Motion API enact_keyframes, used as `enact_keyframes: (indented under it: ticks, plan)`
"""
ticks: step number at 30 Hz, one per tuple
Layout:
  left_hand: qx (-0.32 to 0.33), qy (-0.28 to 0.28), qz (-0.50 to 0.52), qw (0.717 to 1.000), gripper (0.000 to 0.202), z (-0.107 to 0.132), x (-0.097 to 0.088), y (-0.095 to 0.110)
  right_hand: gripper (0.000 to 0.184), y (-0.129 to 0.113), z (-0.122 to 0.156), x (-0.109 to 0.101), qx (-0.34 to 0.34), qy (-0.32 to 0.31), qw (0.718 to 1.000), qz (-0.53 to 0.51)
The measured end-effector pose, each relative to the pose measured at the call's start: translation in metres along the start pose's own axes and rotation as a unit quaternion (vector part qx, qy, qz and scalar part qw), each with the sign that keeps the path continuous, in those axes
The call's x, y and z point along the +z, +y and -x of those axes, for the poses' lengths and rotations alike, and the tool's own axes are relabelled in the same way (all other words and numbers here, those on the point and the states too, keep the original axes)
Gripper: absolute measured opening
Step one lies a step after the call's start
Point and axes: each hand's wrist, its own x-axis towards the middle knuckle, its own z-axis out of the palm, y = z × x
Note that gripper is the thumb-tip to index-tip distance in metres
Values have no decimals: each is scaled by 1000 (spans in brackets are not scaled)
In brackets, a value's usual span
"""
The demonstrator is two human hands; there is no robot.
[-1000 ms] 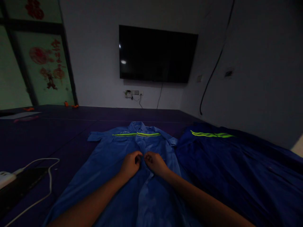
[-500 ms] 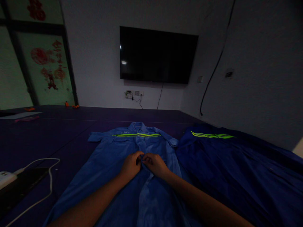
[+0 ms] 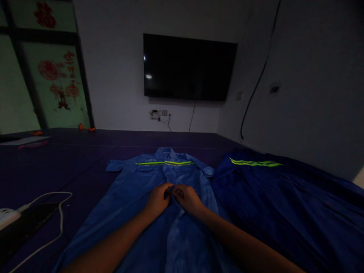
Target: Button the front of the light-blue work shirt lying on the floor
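A blue short-sleeved work shirt (image 3: pixel 136 189) lies spread out on its back, collar away from me, with a yellow-green reflective stripe across the chest. My left hand (image 3: pixel 158 199) pinches the shirt's front edge at mid-length. Right beside it, my right hand (image 3: pixel 187 198) pinches the same front placket, its fingertips nearly touching those of the left. The cloth is lifted a little between them. Whether a button is in the fingers cannot be made out. Below the hands the placket runs down toward me.
A darker blue garment (image 3: pixel 267 197) with a reflective stripe lies to the right. On the left are a white charger (image 3: pixel 8 217), its cable (image 3: pixel 61 216) and a black flat object (image 3: pixel 31 222). A television (image 3: pixel 189 68) hangs on the far wall above the purple floor (image 3: pixel 93 151).
Both hands stay at the same spot on the placket, with only slight finger movement. The whole view has shifted down very slightly.
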Motion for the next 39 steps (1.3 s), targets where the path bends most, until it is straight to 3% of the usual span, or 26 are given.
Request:
enact_keyframes:
  ticks: [9, 19, 25, 31, 39]
  plan:
    - [8, -8, 16, 1000, 41, -2, 1, -2, 15, 1, 0, 1, 11, 17, 1000, 0]
    - [0, 20, 21, 1000, 40, -1, 1, -1, 17, 7, -2, 1, 20, 51, 998, 2]
    - [5, 25, 26, 999, 41, -1, 1, -2, 17, 8, -2, -2, 40, 98, 994, 5]
    - [2, 28, 24, 999, 44, 0, 1, -2, 15, 6, -2, -2, 8, 17, 1000, 14]
    - [5, 31, 12, 999, 46, 0, 1, -1, 17, 5, -2, -2, 11, 12, 1000, -11]
